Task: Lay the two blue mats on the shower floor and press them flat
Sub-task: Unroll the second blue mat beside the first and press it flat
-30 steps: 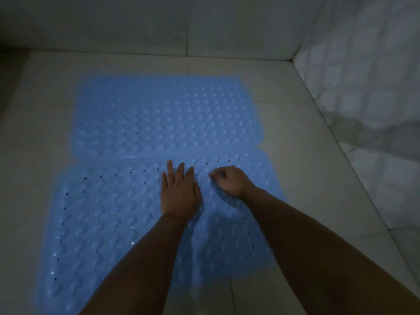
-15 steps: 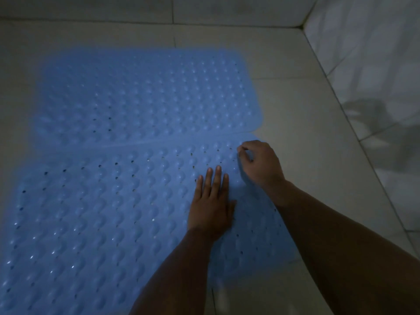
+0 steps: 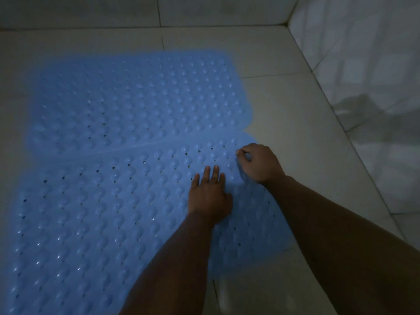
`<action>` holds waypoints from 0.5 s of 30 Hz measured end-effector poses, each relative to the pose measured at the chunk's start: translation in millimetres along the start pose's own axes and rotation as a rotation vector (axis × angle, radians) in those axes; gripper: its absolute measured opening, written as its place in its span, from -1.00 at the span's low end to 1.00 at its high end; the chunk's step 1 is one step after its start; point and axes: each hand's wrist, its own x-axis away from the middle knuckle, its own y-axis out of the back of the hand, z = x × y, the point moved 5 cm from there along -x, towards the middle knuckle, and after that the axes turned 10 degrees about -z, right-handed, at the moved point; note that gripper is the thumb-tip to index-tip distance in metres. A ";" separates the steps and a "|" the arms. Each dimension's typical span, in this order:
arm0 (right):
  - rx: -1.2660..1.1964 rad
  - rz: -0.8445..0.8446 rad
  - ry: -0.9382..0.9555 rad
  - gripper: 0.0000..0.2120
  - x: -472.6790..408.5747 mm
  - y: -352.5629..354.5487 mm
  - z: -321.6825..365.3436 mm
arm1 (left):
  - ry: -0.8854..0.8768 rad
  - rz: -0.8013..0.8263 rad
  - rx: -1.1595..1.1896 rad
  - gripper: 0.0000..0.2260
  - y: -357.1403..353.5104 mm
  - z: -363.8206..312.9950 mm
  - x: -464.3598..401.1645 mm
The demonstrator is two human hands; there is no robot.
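Two blue bubble-textured mats are laid side by side on the pale tiled shower floor (image 3: 284, 105), their long edges meeting along a seam that runs from the left of the frame up toward the right centre. The far mat (image 3: 136, 98) is seen across the upper left and centre of the frame, lying flat. The near mat (image 3: 91, 212) fills the lower left and centre, and its drain holes are shown as small dark and bright dots.

Near the centre of the frame, the left hand (image 3: 209, 196) is laid palm down on the near mat, fingers straight and held close together, pointing away from the camera. Just to its right, the right hand (image 3: 259, 163) is placed at the near mat's upper right corner, its fingers curled under; the mat's edge appears to be pinched between thumb and fingers, though the dim light leaves this unsure. Both forearms are seen entering from the lower right. The tiled wall (image 3: 363, 64) is seen rising along the right of the frame.
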 end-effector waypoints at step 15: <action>0.344 0.070 0.121 -0.13 97.6 -73.4 15.3 | -0.014 -0.257 -0.010 -0.41 13.2 32.6 6.4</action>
